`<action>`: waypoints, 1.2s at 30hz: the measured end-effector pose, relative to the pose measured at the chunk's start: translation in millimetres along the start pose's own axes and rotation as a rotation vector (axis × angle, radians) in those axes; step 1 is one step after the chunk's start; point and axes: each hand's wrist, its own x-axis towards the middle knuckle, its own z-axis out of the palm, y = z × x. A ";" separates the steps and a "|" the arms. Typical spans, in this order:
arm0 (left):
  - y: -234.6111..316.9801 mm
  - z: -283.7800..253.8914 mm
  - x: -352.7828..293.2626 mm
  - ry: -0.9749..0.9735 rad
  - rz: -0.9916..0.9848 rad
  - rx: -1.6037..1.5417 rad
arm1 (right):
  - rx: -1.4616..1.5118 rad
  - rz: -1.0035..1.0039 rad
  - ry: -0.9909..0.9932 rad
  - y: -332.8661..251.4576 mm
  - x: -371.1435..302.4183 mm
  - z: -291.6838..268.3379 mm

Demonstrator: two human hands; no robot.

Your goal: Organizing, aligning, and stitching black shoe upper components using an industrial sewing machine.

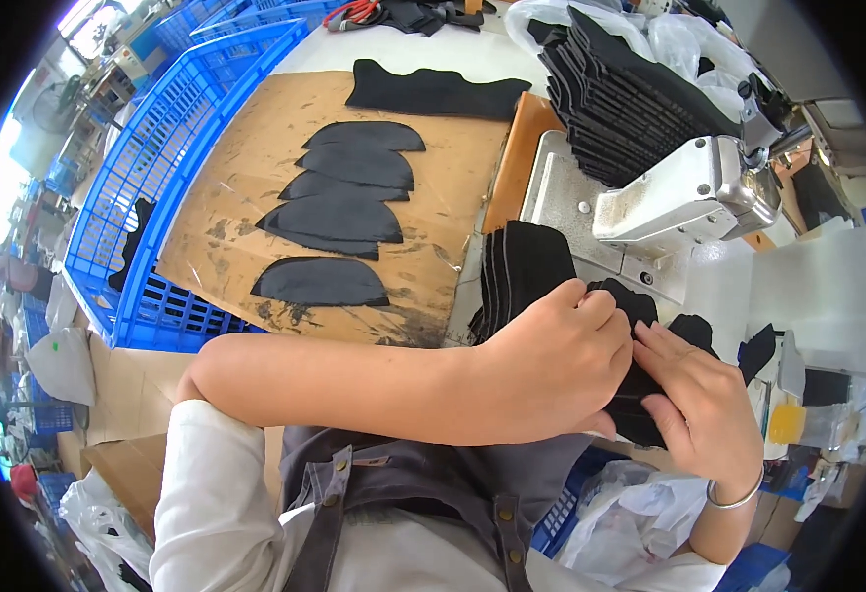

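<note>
Near the sewing machine [684, 197], a black fabric piece [636, 419] with a wavy edge lies under my two hands. My left hand [571, 360] reaches across from the left with its fingers curled closed at the piece's left side; the fingertips are partly hidden. My right hand [699, 395] rests on the right part of the fabric, fingers stretched out and thumb apart. Just beyond my left wrist stands a stack of black fabric pieces [527, 266], partly covered by that hand.
Several curved black pieces [339, 219] lie spread on a brown board [433, 187]; a long wavy black piece [438, 91] sits at its far edge. A blue crate [142, 187] borders the left. Behind the machine leans a tall black stack [630, 99] beside plastic bags [689, 44].
</note>
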 end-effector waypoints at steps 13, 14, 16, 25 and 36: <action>-127.1 -96.3 -86.6 0.402 -0.284 0.547 | -0.260 -0.111 0.431 -25.9 -25.4 39.1; -154.0 -92.1 -87.5 0.448 -0.323 0.611 | -0.235 -0.075 0.401 -26.2 -25.8 43.3; -209.4 -86.6 -74.7 0.511 -0.148 0.680 | -0.183 -0.025 0.368 -28.1 -26.5 45.1; -287.2 1.4 -58.5 0.199 -0.223 0.369 | -0.120 0.020 0.316 -37.7 -35.1 50.7; -203.7 -45.6 -88.2 -0.127 -0.252 -0.020 | -0.027 -0.069 0.330 -32.5 -20.2 49.0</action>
